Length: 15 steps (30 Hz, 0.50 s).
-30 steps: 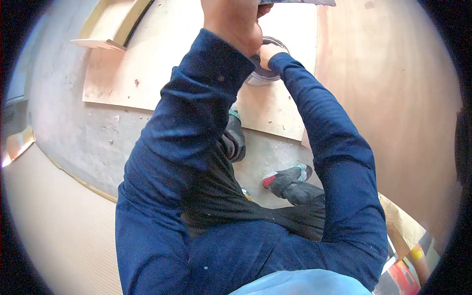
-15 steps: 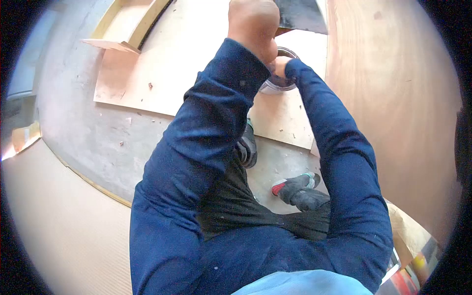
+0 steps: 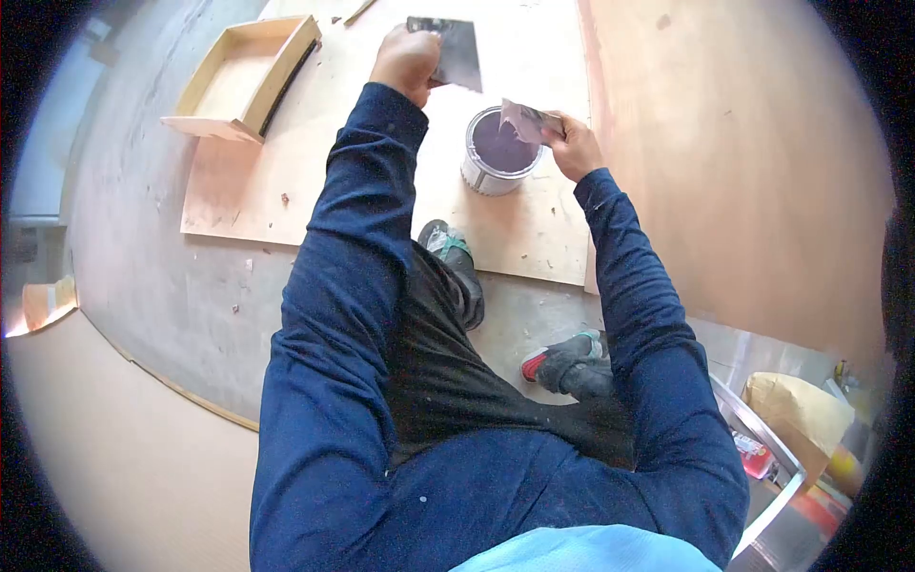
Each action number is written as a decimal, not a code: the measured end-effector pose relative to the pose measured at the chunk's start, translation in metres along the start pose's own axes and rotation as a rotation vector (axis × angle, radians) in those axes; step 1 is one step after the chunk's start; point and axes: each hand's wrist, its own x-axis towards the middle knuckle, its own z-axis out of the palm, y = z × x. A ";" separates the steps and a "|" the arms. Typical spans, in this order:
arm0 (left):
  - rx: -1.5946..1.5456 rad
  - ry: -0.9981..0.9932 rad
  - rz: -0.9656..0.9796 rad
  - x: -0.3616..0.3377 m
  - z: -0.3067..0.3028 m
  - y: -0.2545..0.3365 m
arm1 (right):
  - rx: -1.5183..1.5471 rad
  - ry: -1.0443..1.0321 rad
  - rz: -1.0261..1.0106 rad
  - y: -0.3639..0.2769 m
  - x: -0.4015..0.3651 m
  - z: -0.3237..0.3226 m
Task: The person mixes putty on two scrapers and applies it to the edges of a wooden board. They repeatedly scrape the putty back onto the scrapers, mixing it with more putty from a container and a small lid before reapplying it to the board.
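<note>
My left hand (image 3: 407, 65) is closed around a broad scraper (image 3: 459, 55) with a dark, flat, square blade, held up left of the can. In my right hand (image 3: 576, 150) is a putty knife (image 3: 524, 122); its blade is coated with pinkish-mauve paste and sits over the can's right rim. The round metal can (image 3: 492, 183) stands upright and open on a pale wooden board (image 3: 381, 181). Mauve putty (image 3: 499, 145) fills much of what I can see inside it. My fingers hide most of both handles.
At the upper left lies a wooden drawer (image 3: 250, 71) with a dark runner on its side. A large wood panel (image 3: 734, 181) is on the right. My shoes rest on the grey floor (image 3: 515, 310). A brown paper bag (image 3: 796, 405) and a metal frame (image 3: 777, 500) are at lower right.
Both hands have drawn apart. My right hand has come up out of the can with paste on the putty knife. The left hand has moved left with the scraper, uncovering the can.
</note>
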 end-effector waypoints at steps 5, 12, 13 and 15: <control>0.309 -0.177 0.021 0.043 -0.018 -0.066 | 0.178 0.118 -0.077 -0.018 -0.012 -0.006; -0.019 -0.190 -0.437 -0.006 0.015 -0.039 | 0.193 0.291 -0.060 -0.066 -0.038 -0.006; -0.002 -0.275 -0.512 0.007 0.015 -0.046 | 0.206 0.350 -0.108 -0.065 -0.038 -0.003; -0.071 -0.275 -0.547 0.008 0.018 -0.051 | 0.267 0.430 -0.165 -0.077 -0.041 -0.001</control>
